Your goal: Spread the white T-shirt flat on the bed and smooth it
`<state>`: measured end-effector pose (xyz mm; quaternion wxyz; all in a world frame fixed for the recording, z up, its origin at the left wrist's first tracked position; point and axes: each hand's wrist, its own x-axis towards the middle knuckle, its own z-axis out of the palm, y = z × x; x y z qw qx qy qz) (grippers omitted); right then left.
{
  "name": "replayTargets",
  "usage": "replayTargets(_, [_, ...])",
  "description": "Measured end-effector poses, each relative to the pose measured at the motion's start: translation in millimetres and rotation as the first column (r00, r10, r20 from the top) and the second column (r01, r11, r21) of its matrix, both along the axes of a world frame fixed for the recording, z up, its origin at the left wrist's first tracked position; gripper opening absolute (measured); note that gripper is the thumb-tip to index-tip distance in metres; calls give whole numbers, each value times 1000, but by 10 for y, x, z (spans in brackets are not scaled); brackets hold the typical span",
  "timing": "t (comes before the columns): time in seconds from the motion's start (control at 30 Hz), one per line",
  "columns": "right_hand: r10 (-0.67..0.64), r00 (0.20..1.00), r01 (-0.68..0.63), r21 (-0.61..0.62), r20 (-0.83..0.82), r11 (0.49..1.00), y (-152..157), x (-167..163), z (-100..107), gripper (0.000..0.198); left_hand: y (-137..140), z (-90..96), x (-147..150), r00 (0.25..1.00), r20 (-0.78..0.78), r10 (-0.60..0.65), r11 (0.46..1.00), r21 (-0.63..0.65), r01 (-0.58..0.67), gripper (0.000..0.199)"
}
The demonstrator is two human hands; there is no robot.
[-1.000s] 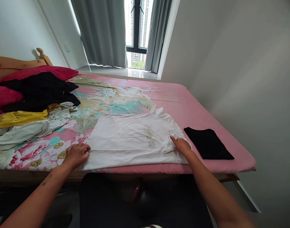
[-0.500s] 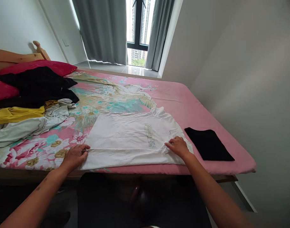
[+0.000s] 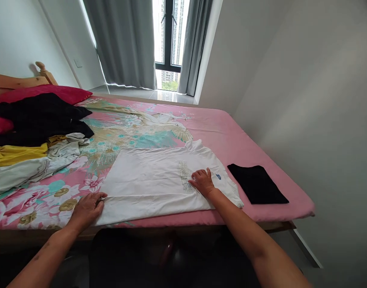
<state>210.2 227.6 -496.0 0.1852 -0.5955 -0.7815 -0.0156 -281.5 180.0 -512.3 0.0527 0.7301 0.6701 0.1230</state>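
Note:
A white t-shirt [image 3: 153, 180] lies flat on the bed [image 3: 240, 140], partly folded along its near side, with faint print near the middle. My left hand [image 3: 86, 207] rests at the shirt's left near edge, fingers pinching the fold. My right hand [image 3: 203, 182] lies palm down on the shirt's right part, fingers spread beside the print and a small blue mark. Neither hand lifts the cloth.
A folded black garment [image 3: 257, 183] sits on the pink sheet to the right of the shirt. A heap of clothes [image 3: 36, 144], black, yellow and grey, lies at the left with red pillows [image 3: 45, 93]. A wall runs close along the right; a curtained window [image 3: 168, 40] is behind.
My right hand slid left and inward from the shirt's right edge onto its printed part. My left hand stayed at the left edge. The view shifted slightly.

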Motion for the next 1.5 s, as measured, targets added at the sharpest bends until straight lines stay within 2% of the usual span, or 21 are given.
replayTargets(0.13, [-176, 955, 210, 125, -237, 970, -26, 247, 13, 38, 33, -18, -93, 999, 51, -1, 999, -39, 3, 35])
replayTargets(0.2, [-255, 920, 293, 90, -297, 952, -93, 525, 23, 40, 50, -4, -78, 999, 42, 28, 999, -27, -27, 35])
replayTargets(0.3, [-319, 903, 331, -7, -287, 944, -253, 946, -12, 39, 73, 65, 219, 998, 11, 55, 991, 123, -56, 34])
replayTargets(0.37, [-337, 905, 333, -62, -260, 941, -347, 1120, -59, 36, 87, 134, 653, 997, 68, -31, 975, 220, 16, 31])
replayTargets(0.43, [-359, 905, 340, -118, -230, 933, -382, 1173, -104, 34, 100, 206, 1240, 964, 188, -190, 960, 243, 142, 29])
replayTargets(0.53, [-412, 893, 381, -182, -180, 906, -304, 1092, -145, 35, 142, 278, 2208, 841, 334, -425, 904, 210, 374, 26])
replayTargets(0.6, [-449, 880, 416, -202, -155, 886, -206, 1005, -153, 36, 203, 293, 2777, 760, 387, -522, 852, 204, 482, 27])
replayTargets(0.67, [-466, 873, 434, -207, -142, 877, -119, 945, -156, 34, 293, 289, 3218, 733, 410, -543, 834, 158, 529, 33])
replayTargets(0.77, [-471, 871, 440, -204, -141, 874, -54, 943, -172, 29, 441, 261, 3616, 810, 409, -420, 888, 0, 460, 39])
replayTargets(0.87, [-505, 852, 471, -217, -136, 855, -49, 1014, -215, 31, 547, 217, 3761, 889, 376, -263, 940, -109, 324, 24])
replayTargets(0.97, [-536, 836, 500, -237, -120, 833, -38, 1073, -265, 34, 593, 181, 3780, 915, 366, -172, 958, -155, 242, 12])
replayTargets(1.17, [-487, 870, 447, -293, -77, 845, 41, 1101, -254, 35, 625, 169, 3836, 917, 390, -86, 952, -238, 191, 25])
replayTargets(1.23, [-462, 885, 424, -307, -60, 852, 49, 1120, -211, 33, 636, 182, 3871, 918, 391, -66, 950, -258, 178, 21])
replayTargets(1.33, [-447, 893, 415, -297, -47, 860, 34, 1152, -139, 31, 648, 220, 3901, 913, 406, -47, 955, -248, 159, 13])
replayTargets(1.5, [-455, 889, 425, -276, -52, 862, 26, 1166, -111, 41, 665, 226, 3885, 900, 426, -95, 977, -131, 165, 18])
